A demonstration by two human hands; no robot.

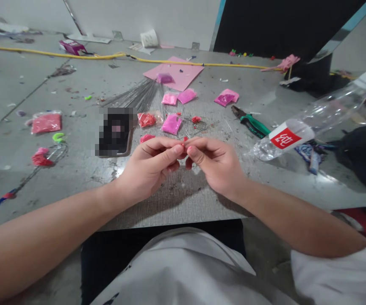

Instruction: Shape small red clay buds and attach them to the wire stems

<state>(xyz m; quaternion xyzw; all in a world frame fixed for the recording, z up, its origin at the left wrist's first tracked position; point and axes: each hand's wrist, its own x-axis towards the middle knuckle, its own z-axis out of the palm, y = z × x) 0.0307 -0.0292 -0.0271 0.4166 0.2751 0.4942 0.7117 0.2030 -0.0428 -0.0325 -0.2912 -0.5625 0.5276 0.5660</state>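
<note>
My left hand and my right hand meet above the grey table, fingertips pinched together on a small red beaded piece that is mostly hidden between them. Both hands are closed. Just beyond the fingers lie small bags of pink beads and red beads, a tiny red beaded flower and a fan of thin metal wires.
A phone lies left of my hands. Green-handled pliers and a clear plastic bottle on its side are to the right. A pink sheet, more bead bags and a yellow cable lie farther off.
</note>
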